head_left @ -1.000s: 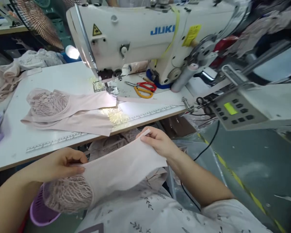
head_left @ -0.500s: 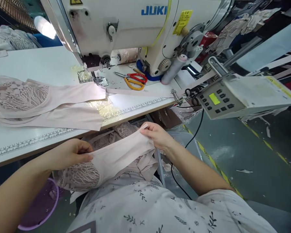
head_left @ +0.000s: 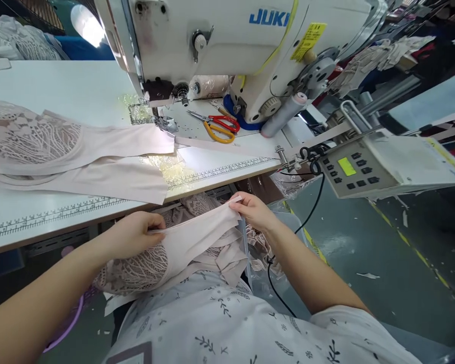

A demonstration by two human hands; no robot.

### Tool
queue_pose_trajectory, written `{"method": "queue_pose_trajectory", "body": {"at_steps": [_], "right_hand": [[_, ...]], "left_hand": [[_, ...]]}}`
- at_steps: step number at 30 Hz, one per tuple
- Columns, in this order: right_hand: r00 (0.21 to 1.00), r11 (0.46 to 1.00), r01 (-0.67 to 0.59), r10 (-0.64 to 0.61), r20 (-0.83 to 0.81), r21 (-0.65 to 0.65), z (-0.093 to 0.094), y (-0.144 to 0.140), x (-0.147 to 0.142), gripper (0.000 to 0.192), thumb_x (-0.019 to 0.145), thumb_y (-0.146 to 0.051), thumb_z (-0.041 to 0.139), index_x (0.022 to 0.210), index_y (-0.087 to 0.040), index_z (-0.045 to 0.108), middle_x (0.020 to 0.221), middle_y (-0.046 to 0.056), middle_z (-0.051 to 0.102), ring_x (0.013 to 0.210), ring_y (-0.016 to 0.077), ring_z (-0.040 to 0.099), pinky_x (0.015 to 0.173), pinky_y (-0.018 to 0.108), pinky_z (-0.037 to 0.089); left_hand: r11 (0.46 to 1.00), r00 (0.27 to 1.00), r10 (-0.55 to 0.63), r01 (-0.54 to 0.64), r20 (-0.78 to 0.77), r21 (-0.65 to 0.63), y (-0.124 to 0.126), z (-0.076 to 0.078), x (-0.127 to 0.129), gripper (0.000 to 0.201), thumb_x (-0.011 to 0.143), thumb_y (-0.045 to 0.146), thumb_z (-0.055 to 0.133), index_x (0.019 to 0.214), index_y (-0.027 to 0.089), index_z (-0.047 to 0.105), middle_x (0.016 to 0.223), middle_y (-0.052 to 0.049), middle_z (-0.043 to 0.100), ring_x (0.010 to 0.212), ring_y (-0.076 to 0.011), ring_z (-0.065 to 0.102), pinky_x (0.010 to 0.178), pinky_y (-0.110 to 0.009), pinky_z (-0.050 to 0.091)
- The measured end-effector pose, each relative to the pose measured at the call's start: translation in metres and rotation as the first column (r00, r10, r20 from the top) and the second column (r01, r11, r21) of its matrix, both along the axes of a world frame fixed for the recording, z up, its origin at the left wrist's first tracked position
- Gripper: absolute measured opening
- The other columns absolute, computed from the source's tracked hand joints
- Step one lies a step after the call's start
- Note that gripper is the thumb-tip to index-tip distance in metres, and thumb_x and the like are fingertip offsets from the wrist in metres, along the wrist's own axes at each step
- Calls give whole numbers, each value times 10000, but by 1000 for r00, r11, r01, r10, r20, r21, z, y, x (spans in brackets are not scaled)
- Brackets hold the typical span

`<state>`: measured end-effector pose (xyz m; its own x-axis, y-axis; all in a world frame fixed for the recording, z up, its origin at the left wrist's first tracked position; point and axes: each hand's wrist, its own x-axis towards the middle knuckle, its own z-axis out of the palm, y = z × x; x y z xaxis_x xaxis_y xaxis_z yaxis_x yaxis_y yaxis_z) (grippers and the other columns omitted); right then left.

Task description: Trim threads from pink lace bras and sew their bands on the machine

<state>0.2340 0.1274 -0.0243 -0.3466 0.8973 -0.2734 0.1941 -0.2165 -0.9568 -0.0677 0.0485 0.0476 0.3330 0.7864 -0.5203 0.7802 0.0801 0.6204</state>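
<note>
Left hand (head_left: 134, 235) closed on one end of pink fabric piece (head_left: 191, 240), fingers pinching the top edge beside its lace section (head_left: 132, 273). Right hand (head_left: 254, 210) closed on the opposite corner, thumb and fingertips gripping. Piece held stretched over the lap, below the front edge of the surface (head_left: 60, 91). On the surface: matching pink garment (head_left: 79, 156), scissors (head_left: 216, 126), sewing machine (head_left: 231, 45).

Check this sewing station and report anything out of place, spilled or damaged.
Pale scraps litter the floor right of the table. The control panel sits tilted off the table's corner. Nothing looks damaged: both hands, left hand and right hand, hold the pink fabric piece below the table edge.
</note>
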Motion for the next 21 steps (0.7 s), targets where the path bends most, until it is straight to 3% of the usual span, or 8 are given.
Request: {"method": "queue_pose_trajectory", "body": {"at_steps": [3, 4, 6, 7, 9, 12, 15, 21], "right_hand": [[978, 956, -41, -21, 209, 289, 16, -5, -8, 421, 692, -462, 721, 985, -190, 592, 1048, 94, 642, 1009, 243, 572, 891, 416, 433], [960, 899, -144, 25, 280, 413, 23, -10, -17, 454, 718, -446, 713, 1074, -202, 575, 1161, 109, 614, 1108, 257, 537, 953, 440, 405], [885, 704, -440, 233, 403, 558, 36, -24, -41, 471, 771, -425, 680, 1166, -206, 546, 1247, 121, 583, 1177, 261, 508, 996, 455, 388], [821, 599, -567, 363, 440, 565, 40, -31, -56, 441, 792, -408, 665, 1161, -196, 550, 1214, 123, 604, 1150, 256, 531, 978, 443, 409], [707, 500, -707, 484, 516, 500, 46, -43, -83, 359, 819, -354, 646, 1112, -160, 570, 1064, 118, 662, 1013, 246, 597, 872, 403, 469], [614, 494, -786, 548, 568, 373, 50, -51, -106, 228, 821, -312, 655, 957, -132, 621, 811, 68, 669, 777, 206, 612, 685, 317, 471], [597, 472, -802, 605, 527, 368, 53, -48, -106, 179, 803, -263, 678, 932, -140, 655, 748, 34, 641, 711, 168, 580, 638, 268, 428], [640, 507, -766, 651, 407, 395, 58, -47, -93, 177, 834, -201, 606, 990, -169, 683, 787, 34, 639, 709, 146, 567, 643, 250, 430]], "left_hand": [[993, 988, -61, 74, -141, 93, -3, 2, 9, 160, 780, 290, 463, 680, 214, 564, 628, 8, 595, 554, -157, 527, 498, -250, 334], [986, 980, -82, 106, -180, 128, -4, 3, 12, 162, 782, 272, 456, 676, 215, 565, 630, 4, 606, 550, -160, 535, 490, -252, 323], [967, 961, -122, 171, -248, 189, -7, 5, 19, 168, 787, 241, 446, 672, 209, 565, 635, -6, 625, 549, -165, 551, 483, -254, 310], [958, 951, -136, 198, -277, 209, -9, 5, 22, 171, 792, 230, 442, 681, 205, 569, 646, -13, 637, 558, -169, 564, 487, -256, 311], [947, 931, -156, 236, -331, 219, -13, 7, 27, 178, 811, 222, 435, 728, 198, 591, 694, -30, 667, 600, -186, 598, 508, -265, 325], [933, 910, -211, 297, -357, 205, -20, 10, 26, 216, 852, 243, 421, 780, 191, 619, 735, -48, 686, 674, -217, 628, 599, -311, 380], [898, 904, -251, 350, -346, 265, -30, 16, 15, 279, 884, 284, 409, 740, 194, 631, 699, -36, 668, 657, -208, 608, 741, -386, 394], [798, 931, -67, 266, -359, 541, -61, 22, -25, 307, 897, 403, 408, 819, 268, 672, 666, -4, 637, 660, -196, 591, 810, -405, 355]]}}
